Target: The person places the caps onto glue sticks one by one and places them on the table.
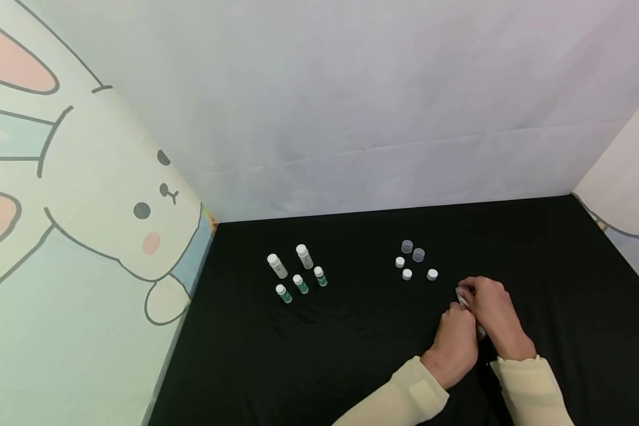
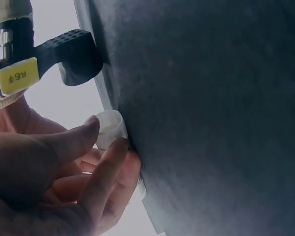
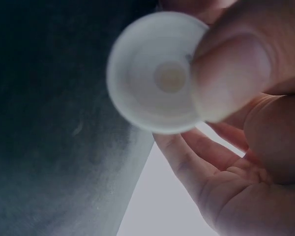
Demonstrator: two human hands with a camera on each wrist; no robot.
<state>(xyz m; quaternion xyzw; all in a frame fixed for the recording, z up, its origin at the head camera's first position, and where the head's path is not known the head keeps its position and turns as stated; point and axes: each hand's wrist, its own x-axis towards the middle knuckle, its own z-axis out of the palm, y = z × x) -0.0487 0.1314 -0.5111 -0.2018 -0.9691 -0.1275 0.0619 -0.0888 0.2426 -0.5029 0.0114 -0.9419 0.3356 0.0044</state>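
Note:
At the right of the black table, my left hand (image 1: 454, 340) and right hand (image 1: 491, 310) are close together around a small white bottle-like cylinder (image 1: 461, 297), largely covered by the fingers. In the left wrist view, left thumb and fingertips pinch its translucent, cup-shaped end (image 2: 110, 129), with other fingers behind. Up close in the right wrist view, a thumb presses the edge of a round whitish end (image 3: 147, 81) with a beige spot at its middle. Whether the cylinder is one piece or two joined parts cannot be told. Just beyond the hands lies a white cap (image 1: 432, 274).
Two more white caps (image 1: 400, 262) and two translucent cups (image 1: 418, 255) sit beyond the hands. Farther left stand two taller white bottles (image 1: 278, 266) and three small green-labelled bottles (image 1: 300, 284) with white tops. A pale wall (image 1: 383, 171) borders the table's far edge.

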